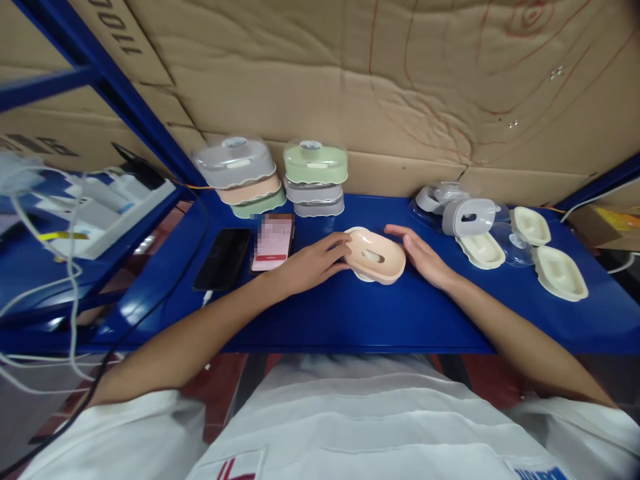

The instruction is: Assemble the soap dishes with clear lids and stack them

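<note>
A peach oval soap dish (389,259) with a slot in its floor sits on a cream base (361,276), whose rim shows at the left and front. My left hand (317,261) grips the left end of the dish, fingers bent at its rim. At the other end, my right hand (425,257) is open, its fingers stretched out close beside the rim. Whether the right fingertips touch the dish I cannot tell.
Two stacks of soap dishes, a left stack (245,175) and a green-topped stack (316,165), stand at the back. Two phones, one dark (223,260) and one lit (271,245), lie left. Rightward are grey trays (467,219), cream bases (561,275) and clear lids (515,248).
</note>
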A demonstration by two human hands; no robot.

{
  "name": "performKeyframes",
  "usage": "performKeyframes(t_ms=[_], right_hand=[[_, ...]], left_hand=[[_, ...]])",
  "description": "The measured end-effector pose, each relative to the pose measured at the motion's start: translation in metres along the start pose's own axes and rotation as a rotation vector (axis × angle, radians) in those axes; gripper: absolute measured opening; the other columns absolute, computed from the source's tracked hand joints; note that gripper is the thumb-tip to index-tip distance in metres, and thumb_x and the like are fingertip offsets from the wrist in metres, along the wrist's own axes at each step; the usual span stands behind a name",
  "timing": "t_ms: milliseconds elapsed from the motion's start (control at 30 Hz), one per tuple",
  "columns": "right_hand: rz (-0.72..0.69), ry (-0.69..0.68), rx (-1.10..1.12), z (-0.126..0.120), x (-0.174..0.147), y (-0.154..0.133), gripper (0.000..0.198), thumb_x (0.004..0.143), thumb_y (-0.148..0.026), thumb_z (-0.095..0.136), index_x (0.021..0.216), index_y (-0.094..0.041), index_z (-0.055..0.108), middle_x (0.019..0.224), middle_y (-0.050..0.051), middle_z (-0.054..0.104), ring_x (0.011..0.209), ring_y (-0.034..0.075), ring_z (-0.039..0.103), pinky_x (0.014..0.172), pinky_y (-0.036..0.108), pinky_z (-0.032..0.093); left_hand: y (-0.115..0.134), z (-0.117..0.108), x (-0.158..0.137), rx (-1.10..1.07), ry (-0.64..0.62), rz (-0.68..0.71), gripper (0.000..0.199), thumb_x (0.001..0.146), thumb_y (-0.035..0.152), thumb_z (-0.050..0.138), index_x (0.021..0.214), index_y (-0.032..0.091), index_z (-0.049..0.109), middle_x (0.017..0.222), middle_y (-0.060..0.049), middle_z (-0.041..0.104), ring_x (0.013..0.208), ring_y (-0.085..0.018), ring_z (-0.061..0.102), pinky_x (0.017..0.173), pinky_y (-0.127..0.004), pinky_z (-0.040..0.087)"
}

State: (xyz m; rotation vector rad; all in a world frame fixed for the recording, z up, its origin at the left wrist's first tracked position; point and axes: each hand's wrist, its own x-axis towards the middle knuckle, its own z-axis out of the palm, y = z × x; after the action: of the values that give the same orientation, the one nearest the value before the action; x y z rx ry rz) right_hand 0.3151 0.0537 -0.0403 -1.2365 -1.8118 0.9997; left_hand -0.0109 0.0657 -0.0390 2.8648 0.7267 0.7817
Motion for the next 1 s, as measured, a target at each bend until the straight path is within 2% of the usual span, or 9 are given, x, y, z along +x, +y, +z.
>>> performKeyframes(t_ms=[100, 233, 400, 533, 633, 700, 800, 867, 1000], right_hand=[[-0.064, -0.08, 0.049, 0.005, -0.001, 0.001, 0.068, 0.106, -0.077, 0.037, 0.16, -0.036, 0.048, 0.169, 0.008, 0.05, 0.152, 0.03, 0.054, 0.124, 0.057, 0.048], [-0.326, -0.153, -0.303, 0.011, -0.009, -0.007, 0.095, 0.089, -0.08, 0.07, 0.166, -0.031, 0.043, 0.177, 0.015, 0.034, 0.164, 0.039, 0.034, 0.128, 0.063, 0.04], [-0.469, -0.1, -0.591, 0.018, -0.018, -0.013, 0.055, 0.103, -0.054, 0.068, 0.152, -0.031, 0.063, 0.168, 0.012, 0.051, 0.159, 0.036, 0.044, 0.127, 0.061, 0.042], [-0.474, -0.166, -0.674, 0.018, -0.016, -0.01, 0.049, 0.111, -0.041, 0.054, 0.16, -0.034, 0.056, 0.174, 0.006, 0.044, 0.167, 0.036, 0.026, 0.132, 0.069, 0.029], [-0.455, -0.181, -0.699, 0.02, -0.013, -0.008, 0.048, 0.114, -0.036, 0.043, 0.161, -0.036, 0.053, 0.176, 0.003, 0.039, 0.169, 0.034, 0.021, 0.132, 0.07, 0.027], [-0.47, -0.165, -0.653, 0.023, -0.011, -0.009, 0.046, 0.115, -0.034, 0.039, 0.158, -0.033, 0.057, 0.171, 0.005, 0.049, 0.168, 0.031, 0.025, 0.132, 0.065, 0.033], [-0.508, -0.105, -0.565, 0.025, -0.007, -0.011, 0.045, 0.116, -0.034, 0.035, 0.149, -0.027, 0.064, 0.153, 0.009, 0.066, 0.159, 0.026, 0.044, 0.13, 0.056, 0.041], [-0.517, -0.086, -0.551, 0.024, -0.005, -0.011, 0.043, 0.116, -0.038, 0.038, 0.149, -0.026, 0.064, 0.149, 0.011, 0.068, 0.153, 0.025, 0.052, 0.13, 0.055, 0.043], [-0.509, -0.117, -0.607, 0.024, -0.003, -0.007, 0.053, 0.109, -0.052, 0.056, 0.154, -0.024, 0.061, 0.157, 0.014, 0.062, 0.154, 0.032, 0.051, 0.128, 0.058, 0.044]], left_hand=[[-0.004, 0.003, -0.001, -0.028, -0.028, -0.064, 0.026, 0.114, 0.029, 0.048, 0.137, 0.021, 0.057, 0.162, -0.019, 0.048, 0.15, -0.031, 0.056, 0.12, -0.049, 0.054], [-0.005, 0.007, -0.002, -0.092, -0.083, -0.14, 0.049, 0.112, 0.028, 0.051, 0.16, 0.024, 0.04, 0.171, -0.02, 0.038, 0.158, -0.033, 0.046, 0.126, -0.054, 0.047], [-0.002, 0.007, 0.0, -0.183, 0.01, -0.215, 0.067, 0.104, 0.027, 0.068, 0.164, 0.027, 0.037, 0.158, -0.017, 0.049, 0.148, -0.031, 0.056, 0.126, -0.053, 0.048], [-0.002, 0.008, -0.001, -0.045, 0.042, -0.178, 0.064, 0.101, 0.028, 0.072, 0.16, 0.03, 0.046, 0.169, -0.019, 0.038, 0.159, -0.039, 0.041, 0.127, -0.064, 0.043], [-0.006, 0.012, -0.003, -0.022, 0.036, -0.134, 0.051, 0.105, 0.028, 0.067, 0.154, 0.025, 0.053, 0.173, -0.02, 0.034, 0.162, -0.038, 0.037, 0.127, -0.063, 0.043], [-0.01, 0.013, -0.004, -0.037, 0.045, -0.134, 0.041, 0.107, 0.031, 0.064, 0.147, 0.022, 0.059, 0.171, -0.021, 0.037, 0.16, -0.036, 0.043, 0.127, -0.06, 0.046], [-0.015, 0.014, -0.004, -0.026, 0.057, -0.158, 0.037, 0.108, 0.037, 0.064, 0.141, 0.021, 0.063, 0.167, -0.021, 0.043, 0.155, -0.036, 0.049, 0.126, -0.059, 0.047], [-0.016, 0.015, -0.004, -0.018, 0.049, -0.172, 0.039, 0.108, 0.04, 0.064, 0.141, 0.021, 0.064, 0.165, -0.02, 0.047, 0.153, -0.035, 0.053, 0.125, -0.058, 0.048], [-0.015, 0.014, -0.003, 0.01, 0.033, -0.188, 0.04, 0.108, 0.041, 0.063, 0.143, 0.022, 0.065, 0.162, -0.019, 0.052, 0.151, -0.034, 0.055, 0.124, -0.057, 0.05]])
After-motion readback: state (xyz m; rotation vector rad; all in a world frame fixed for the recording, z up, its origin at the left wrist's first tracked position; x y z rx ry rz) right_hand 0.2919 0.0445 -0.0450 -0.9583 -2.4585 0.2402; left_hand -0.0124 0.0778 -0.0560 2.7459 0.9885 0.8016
